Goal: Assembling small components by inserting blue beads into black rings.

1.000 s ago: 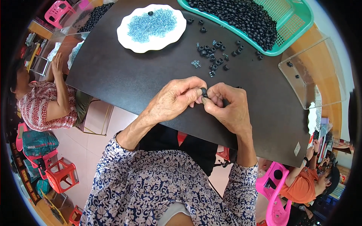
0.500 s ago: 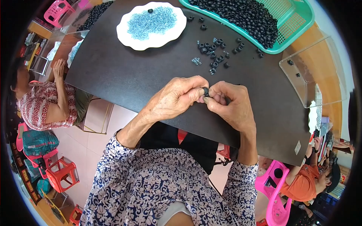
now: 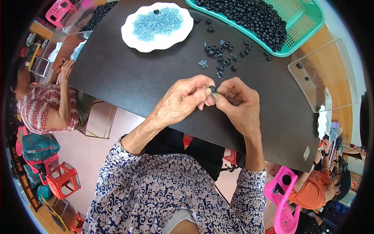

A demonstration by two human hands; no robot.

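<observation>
Above the near part of the dark table, my left hand pinches a small round black plastic piece between thumb and fingers. My right hand meets it from the other side, its thumb tip pressed at the piece and its other fingers curled. Fingertips hide much of the piece. Beyond my hands, several loose black plastic pieces with holes lie scattered among small metal springs. A white scalloped plate carries a heap of springs, with one black piece on top.
A green plastic basket full of black pieces stands at the far right. A clear plastic box sits at the table's right edge. One person sits at the left, another in orange at the lower right.
My right hand has shifted slightly up, and its index finger has lifted a little off the piece. My left hand still grips the piece, which has risen slightly.
</observation>
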